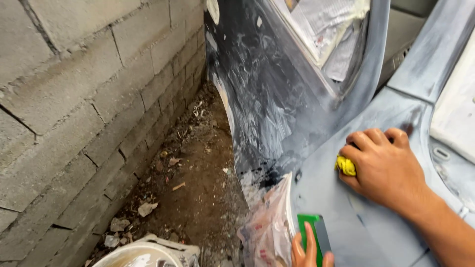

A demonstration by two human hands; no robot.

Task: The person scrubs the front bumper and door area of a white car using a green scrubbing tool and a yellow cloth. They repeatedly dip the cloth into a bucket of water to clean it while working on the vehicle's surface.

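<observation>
While the right hand (383, 170) presses a yellow cloth (346, 166) — fingers curled tight round it — against the grey car panel (321, 198), the left hand (309, 252) below pinches a green block (312, 232), perhaps a sanding block.

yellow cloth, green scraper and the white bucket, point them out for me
yellow cloth (346, 166), head view, on the bunched part showing beside the right hand's fingers
green scraper (310, 230), head view, on its green face above the left hand's fingers
white bucket (148, 253), head view, on its rim at the bottom edge
</observation>
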